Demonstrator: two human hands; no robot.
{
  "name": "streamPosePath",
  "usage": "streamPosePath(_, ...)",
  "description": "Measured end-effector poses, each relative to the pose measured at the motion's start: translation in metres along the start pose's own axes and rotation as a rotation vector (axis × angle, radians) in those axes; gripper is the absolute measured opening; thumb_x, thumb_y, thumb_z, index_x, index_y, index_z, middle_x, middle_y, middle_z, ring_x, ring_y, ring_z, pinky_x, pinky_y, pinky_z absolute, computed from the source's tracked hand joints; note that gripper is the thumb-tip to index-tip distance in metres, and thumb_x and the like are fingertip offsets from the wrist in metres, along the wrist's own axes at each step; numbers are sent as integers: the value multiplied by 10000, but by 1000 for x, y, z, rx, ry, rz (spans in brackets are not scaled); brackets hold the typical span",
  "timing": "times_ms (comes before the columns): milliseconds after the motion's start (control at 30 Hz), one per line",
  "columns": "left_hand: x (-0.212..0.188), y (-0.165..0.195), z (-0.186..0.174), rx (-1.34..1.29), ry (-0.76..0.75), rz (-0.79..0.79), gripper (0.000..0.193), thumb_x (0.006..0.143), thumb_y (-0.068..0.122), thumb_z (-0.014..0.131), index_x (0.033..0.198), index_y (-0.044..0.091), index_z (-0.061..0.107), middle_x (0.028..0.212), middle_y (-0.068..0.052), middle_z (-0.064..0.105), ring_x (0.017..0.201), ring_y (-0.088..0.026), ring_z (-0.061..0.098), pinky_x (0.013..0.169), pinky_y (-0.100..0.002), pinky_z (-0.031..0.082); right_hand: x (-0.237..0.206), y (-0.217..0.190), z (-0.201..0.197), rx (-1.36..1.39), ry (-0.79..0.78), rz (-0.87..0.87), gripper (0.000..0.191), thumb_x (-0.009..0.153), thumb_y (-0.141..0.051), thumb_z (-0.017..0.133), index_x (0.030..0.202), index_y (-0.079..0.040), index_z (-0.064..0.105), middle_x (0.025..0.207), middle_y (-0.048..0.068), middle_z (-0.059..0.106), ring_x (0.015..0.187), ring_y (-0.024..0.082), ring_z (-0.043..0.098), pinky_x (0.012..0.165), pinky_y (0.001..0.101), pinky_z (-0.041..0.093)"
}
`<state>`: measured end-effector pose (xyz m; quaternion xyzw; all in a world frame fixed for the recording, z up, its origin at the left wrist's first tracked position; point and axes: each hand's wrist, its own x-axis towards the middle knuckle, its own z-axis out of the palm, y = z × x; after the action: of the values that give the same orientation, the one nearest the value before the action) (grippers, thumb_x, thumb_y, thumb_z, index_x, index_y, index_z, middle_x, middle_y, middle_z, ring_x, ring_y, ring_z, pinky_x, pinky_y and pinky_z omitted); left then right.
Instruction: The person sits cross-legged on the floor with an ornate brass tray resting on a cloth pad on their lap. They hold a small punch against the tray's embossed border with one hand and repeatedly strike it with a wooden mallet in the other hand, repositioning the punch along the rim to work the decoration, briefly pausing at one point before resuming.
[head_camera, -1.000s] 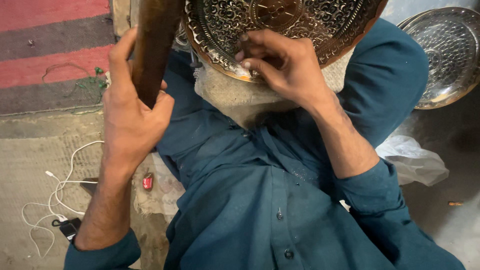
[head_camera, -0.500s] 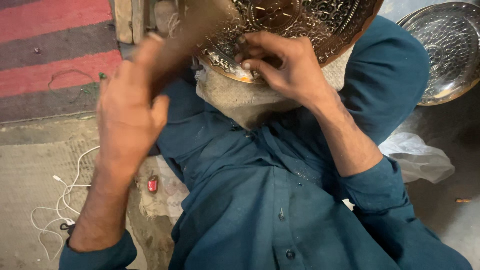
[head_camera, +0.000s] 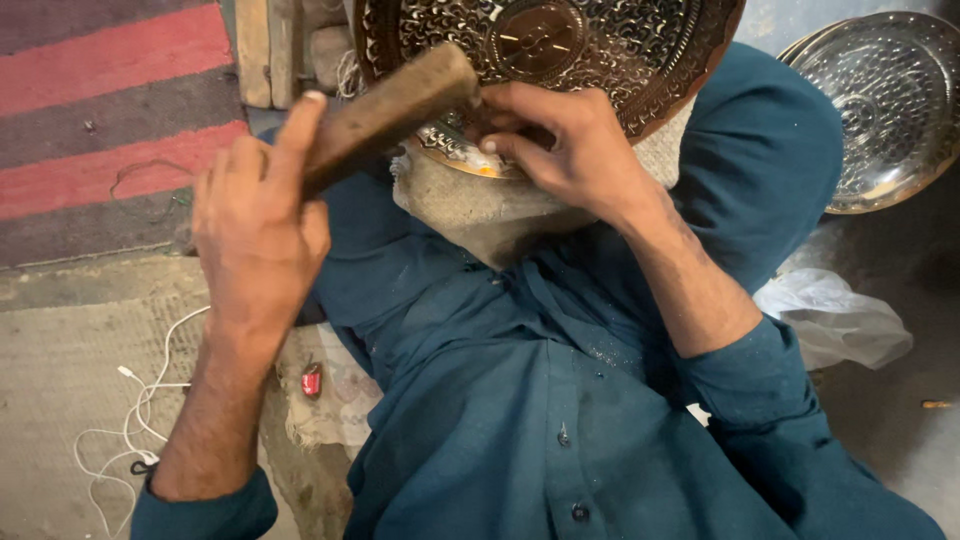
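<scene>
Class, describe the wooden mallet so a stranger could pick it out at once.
Find the ornate round metal tray at the top centre. The wooden mallet slants toward its lower rim, gripped by the left hand. It is the only plain brown wooden block among the shiny patterned metal.

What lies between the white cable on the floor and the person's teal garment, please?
In the head view, a small red object lies on a frayed piece of pale cloth, between the white cable and the teal garment.
</scene>
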<state>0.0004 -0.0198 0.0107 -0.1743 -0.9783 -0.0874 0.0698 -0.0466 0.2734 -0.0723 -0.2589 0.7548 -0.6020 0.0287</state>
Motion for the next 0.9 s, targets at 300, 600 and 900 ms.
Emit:
streamPosePath(300, -2, -4, 8, -136, 40, -41, 738, 867, -13, 683, 1555, 162, 478, 1129, -136, 572, 1092, -350, 582, 986, -466, 495, 2, -2, -3, -37, 13, -56, 326, 997, 46, 706, 1311, 19, 624, 1136, 114, 772, 1075, 218, 775, 933, 300, 626)
streamPosePath(600, -10, 7, 3, -365, 12, -185, 625, 887, -2, 652, 1468, 114, 450, 1184, -193, 662, 1117, -399, 668, 968, -481, 533, -8, -3, -5, 58, 40, 27, 298, 1023, 64, 683, 1309, 25, 608, 1149, 115, 765, 1101, 190, 759, 986, 296, 620)
streamPosePath(900, -13, 19, 22, -491, -40, -178, 641, 855, -27, 655, 1454, 85, 454, 1186, -235, 686, 1076, -438, 694, 871, -462, 553, -11, 1, 1, 20, 67, 76, 322, 1011, 46, 722, 1312, 27, 610, 1149, 120, 774, 1112, 188, 767, 942, 290, 640)
